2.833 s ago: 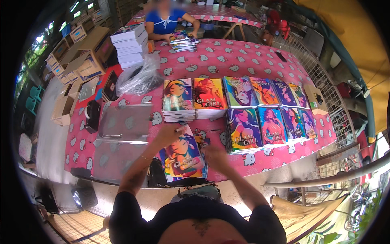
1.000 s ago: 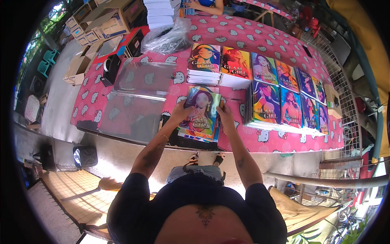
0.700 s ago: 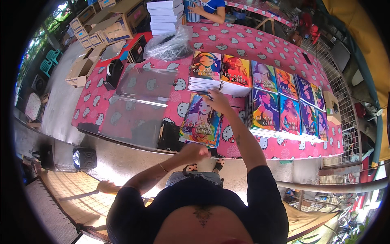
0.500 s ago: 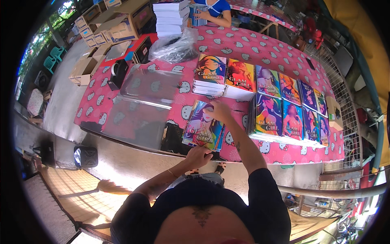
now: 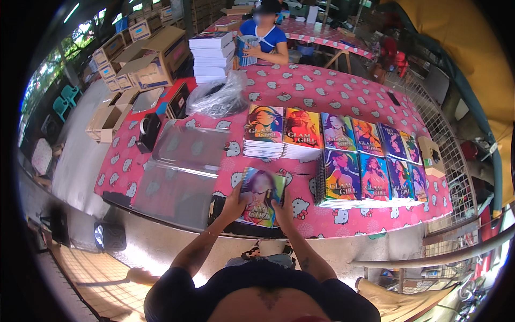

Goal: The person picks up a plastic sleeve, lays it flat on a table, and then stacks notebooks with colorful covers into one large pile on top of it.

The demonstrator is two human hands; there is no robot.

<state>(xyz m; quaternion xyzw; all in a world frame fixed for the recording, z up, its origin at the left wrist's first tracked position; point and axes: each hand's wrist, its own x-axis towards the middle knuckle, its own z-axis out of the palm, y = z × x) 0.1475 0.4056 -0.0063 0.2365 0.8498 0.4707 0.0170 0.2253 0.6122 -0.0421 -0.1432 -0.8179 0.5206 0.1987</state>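
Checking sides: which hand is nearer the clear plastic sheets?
Left: left hand holds left edge of the printed cover, right of the clear sheets; right hand holds right edge, farther away.

Notebook cover (image 5: 263, 199) between hands (image 5: 234, 206), plastic sheets (image 5: 174, 190) left, notebook stacks (image 5: 343, 174) behind and right

Your pink patterned tabletop (image 5: 281, 86) stands on a pale floor (image 5: 72, 169); green chairs (image 5: 60, 109) sit off to your left, wire mesh (image 5: 455, 174) and yellow sheeting (image 5: 456, 48) to your right.
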